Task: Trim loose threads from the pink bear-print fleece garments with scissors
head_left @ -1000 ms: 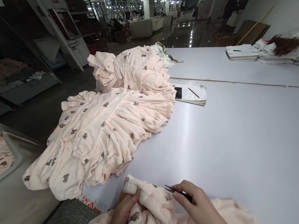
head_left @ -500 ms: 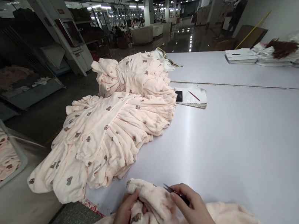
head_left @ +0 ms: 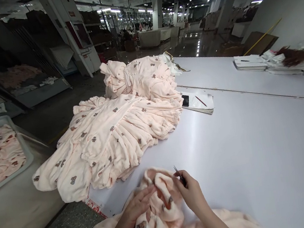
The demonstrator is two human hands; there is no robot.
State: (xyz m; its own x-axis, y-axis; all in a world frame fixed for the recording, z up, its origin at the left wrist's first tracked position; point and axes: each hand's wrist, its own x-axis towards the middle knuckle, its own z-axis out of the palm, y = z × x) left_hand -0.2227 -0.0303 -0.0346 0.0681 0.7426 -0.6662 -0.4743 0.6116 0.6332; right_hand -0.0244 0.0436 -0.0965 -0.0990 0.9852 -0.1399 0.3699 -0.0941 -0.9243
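A pale pink fleece garment printed with small brown bears lies bunched up at the front edge of the table. My left hand holds its folds, the fingers laid long over the cloth and the thumb lower down. Small dark thread snips are in my right hand, their points angled up and away from me. That hand's fingertips also touch the garment's raised edge. Left of and beyond my hands lies a large pile of matching garments.
A white table spreads to the right. Beyond the pile's right side are a notepad, a phone and a red pen. A tub of similar cloth stands at left. Papers and a brown tuft lie far right.
My left hand has shifted from gripping the fold's side to lying across it. The right hand with the snips has risen slightly, and the garment's top edge has been lifted and opened out.
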